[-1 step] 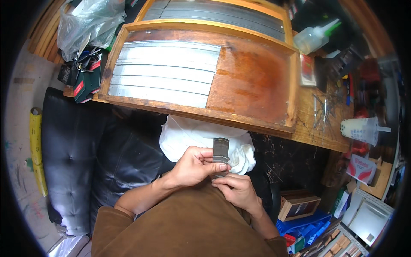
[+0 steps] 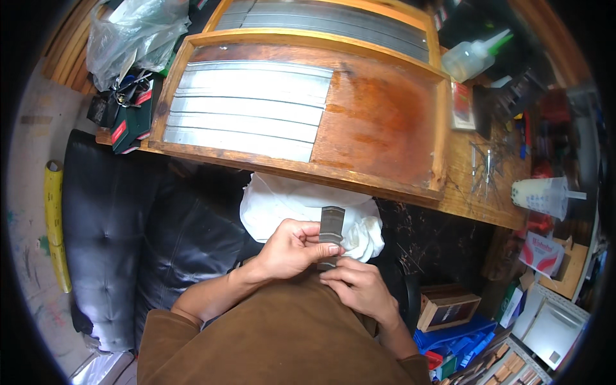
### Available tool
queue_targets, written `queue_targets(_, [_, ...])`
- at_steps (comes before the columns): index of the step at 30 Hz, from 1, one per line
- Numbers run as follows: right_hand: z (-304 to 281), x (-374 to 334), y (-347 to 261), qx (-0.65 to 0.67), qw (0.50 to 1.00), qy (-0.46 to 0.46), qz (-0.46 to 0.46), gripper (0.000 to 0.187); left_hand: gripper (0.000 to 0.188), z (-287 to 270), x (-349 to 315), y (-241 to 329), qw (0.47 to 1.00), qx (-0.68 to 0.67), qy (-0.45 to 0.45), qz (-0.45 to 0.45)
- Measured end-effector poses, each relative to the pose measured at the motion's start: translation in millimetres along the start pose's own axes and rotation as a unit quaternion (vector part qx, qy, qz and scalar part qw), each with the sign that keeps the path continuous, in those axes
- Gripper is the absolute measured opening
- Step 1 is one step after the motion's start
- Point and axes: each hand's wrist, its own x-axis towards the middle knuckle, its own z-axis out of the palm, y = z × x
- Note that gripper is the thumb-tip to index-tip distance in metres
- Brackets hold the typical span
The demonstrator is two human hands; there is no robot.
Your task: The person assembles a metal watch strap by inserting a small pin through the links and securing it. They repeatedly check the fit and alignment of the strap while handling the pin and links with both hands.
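In the middle, in front of my brown shirt, my left hand (image 2: 296,249) pinches a short dark grey metal strip (image 2: 332,222) between thumb and fingers. The strip stands out above the thumb, with lighter bands across it, and its lower end shows below the thumb. Just right of that lower end is my right hand (image 2: 358,284), fingers curled and closed; whatever they grip is hidden. A crumpled white cloth (image 2: 276,199) lies behind the strip, under the table edge.
Ahead stands a wooden tray (image 2: 378,178) with several silvery metal strips (image 2: 247,106) along its left side. A second wooden frame (image 2: 321,16) lies behind. At right are a squeeze bottle (image 2: 465,61), thin metal tools (image 2: 487,167) and a drink cup (image 2: 540,196). A black padded seat (image 2: 106,237) stands left.
My right hand has shifted very slightly right and down from the strip's lower end, showing a little more of it. My left hand keeps its hold.
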Motion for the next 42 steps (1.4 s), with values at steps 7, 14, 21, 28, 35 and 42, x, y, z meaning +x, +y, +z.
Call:
queue_targets(7, [-34.6, 19.9, 9.4, -0.167, 0.958, 0.183, 0.141, 0.039, 0.017, -13.0, 10.7, 10.9, 0.988, 0.069, 0.060, -0.124])
queue_targets(14, [-8.5, 32.7, 46.6, 0.104, 0.970, 0.201, 0.090, 0.029, 0.014, -15.6, 20.6, -20.2, 0.989, 0.045, 0.052, -0.130])
queue_targets(21, [7.3, 36.3, 50.1, 0.038, 0.997, 0.051, 0.051, 0.033, 0.013, -18.3, 23.4, -27.9, 0.987, 0.101, 0.060, -0.106])
queue_targets(28, [14.0, 55.2, 59.3, 0.141, 0.971, 0.082, 0.177, 0.056, 0.011, -23.8, 33.6, -42.1, 0.993, 0.087, 0.031, -0.079])
queue_targets(35, [16.8, 71.3, 66.4, 0.097, 0.966, 0.097, 0.218, 0.024, 0.014, -22.1, 34.7, -19.6, 0.981, 0.033, -0.022, -0.191])
queue_targets(42, [14.5, 74.4, 71.1, 0.113, 0.947, 0.277, 0.116, 0.019, 0.015, -33.8, 10.4, -15.5, 0.983, 0.100, -0.048, -0.144])
